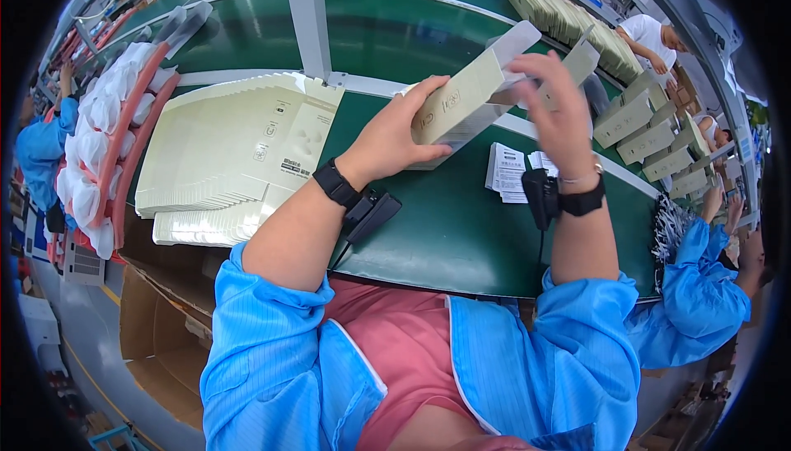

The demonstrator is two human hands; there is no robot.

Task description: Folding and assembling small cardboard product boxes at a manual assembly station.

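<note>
box: one cream carton, held up over the green bench, centre, tilted with its far-right end higher. Body looks already popped into a sleeve; far-right end flap stands open.
left hand: grip wrapped round the near-left end of the carton, thumb on the near face, fingers behind.
right hand: fingers spread over the far-right end, at the open flap; can't tell if it pinches or just presses.
progress: judging by shape, erecting is done, end closing is in hand; near-left end hidden by the left hand, can't tell its state. Nothing visibly loaded inside.
flat stock: fanned stack of flat cartons on the left of the bench, near the left forearm, large pile not yet folded.
leaflets: small pile of white printed leaflets on the bench just under the right hand, apart from the carton.
downstream: finished cartons lined up far right; more flat packs stacked far right.
others: co-worker's blue sleeve close on the right; another person far left.
obstruction: grey frame post stands far-centre, behind the carton; clear of both hands.
</note>
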